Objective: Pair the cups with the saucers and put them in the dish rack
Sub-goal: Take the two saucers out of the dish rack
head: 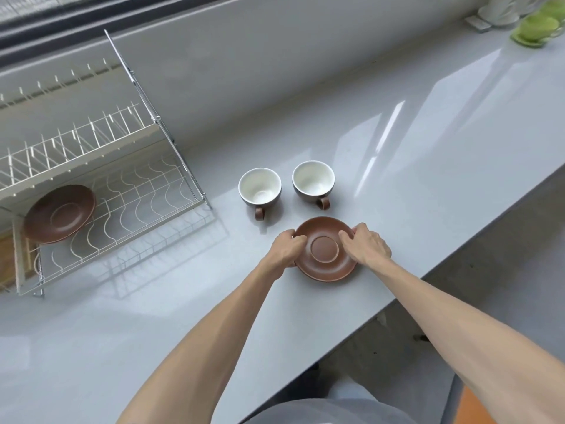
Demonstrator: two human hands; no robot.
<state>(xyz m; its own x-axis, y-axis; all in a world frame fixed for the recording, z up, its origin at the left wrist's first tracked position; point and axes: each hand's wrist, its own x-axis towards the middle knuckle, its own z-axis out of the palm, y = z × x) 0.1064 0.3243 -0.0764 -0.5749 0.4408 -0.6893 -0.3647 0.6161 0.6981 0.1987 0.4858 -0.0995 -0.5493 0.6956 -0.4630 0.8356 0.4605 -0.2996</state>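
Gripping: left hand (287, 244) and right hand (368, 244) both curl their fingers over opposite rims of the brown saucer (325, 272) on the grey countertop (428, 185).
Stack: a second rim edge seems to show under the near side of that saucer, so possibly two are stacked; cannot tell for certain.
Saucer position: directly between the hands, near the counter's front edge, lying flat; round, so no long axis.
Left cup (260, 186): upright, white inside, dark outside, just beyond the saucer toward the left hand; brown handle points back at the person.
Right cup (313, 180): same kind, upright, beside the first without touching; handle points toward the person and slightly right.
Nearer hand: left hand to left cup, right hand to right cup; roughly even.
Dish rack (171, 142): white wire, well apart to the left, so the left arm is on its side.
Racked saucer (59, 214): brown, tilted on the lower tier, no cup on it.
Key relation: cups sit just past the held saucer, rack far left; judged next need is seating a cup on a saucer before carrying leftward.
Writing: no brand, label or text readable anywhere.
Background: green glassware (538, 29) at far right corner, blurred.
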